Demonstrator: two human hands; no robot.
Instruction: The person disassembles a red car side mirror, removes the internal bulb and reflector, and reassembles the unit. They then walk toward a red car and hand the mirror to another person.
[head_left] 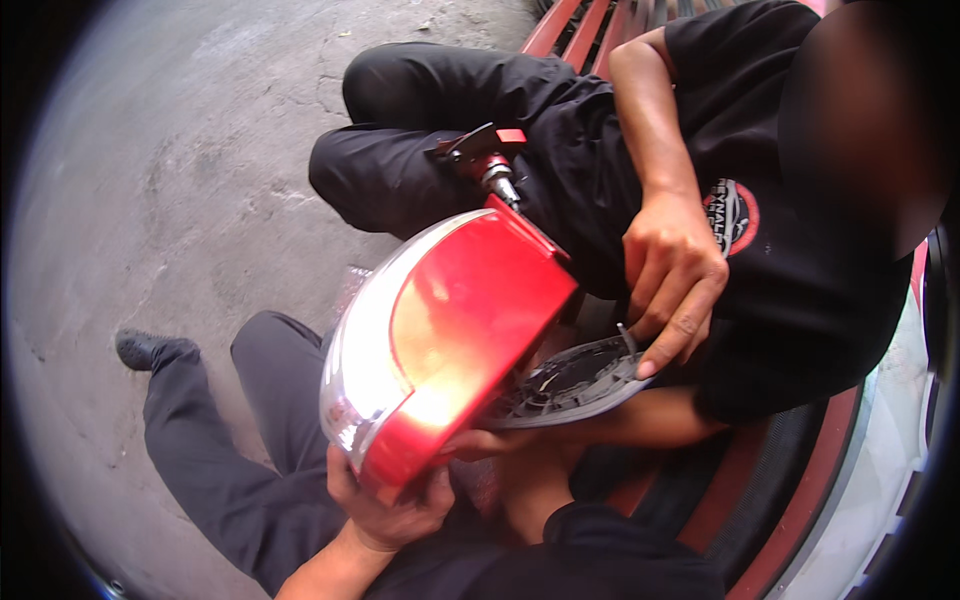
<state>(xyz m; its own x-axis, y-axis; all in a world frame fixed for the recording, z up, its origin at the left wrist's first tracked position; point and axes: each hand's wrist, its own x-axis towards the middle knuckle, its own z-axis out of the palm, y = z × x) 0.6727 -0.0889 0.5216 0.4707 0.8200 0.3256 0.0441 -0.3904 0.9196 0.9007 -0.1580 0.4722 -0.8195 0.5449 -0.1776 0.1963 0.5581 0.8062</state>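
My left hand (392,508) is closed around the lower end of a glossy red vehicle lamp housing (475,300) with a bright clear lens (370,335) on its left side. My right forearm (528,490) reaches up below the housing; the fingers of that hand are hidden or cannot be told apart from another person's. A co-worker's hand (675,275) pinches the rim of a dark, curved plastic part (575,385) against the housing's right side. The co-worker's other forearm (645,418) passes underneath this part. A small silver, red and black piece (492,168) adjoins the housing's top.
The co-worker in dark clothes sits close on the right, on a red slatted bench (720,490). Dark-trousered knees (400,150) border the housing at the top. My outstretched leg (200,430) lies over the grey concrete floor (180,200). A pale curved surface (880,450) edges the right.
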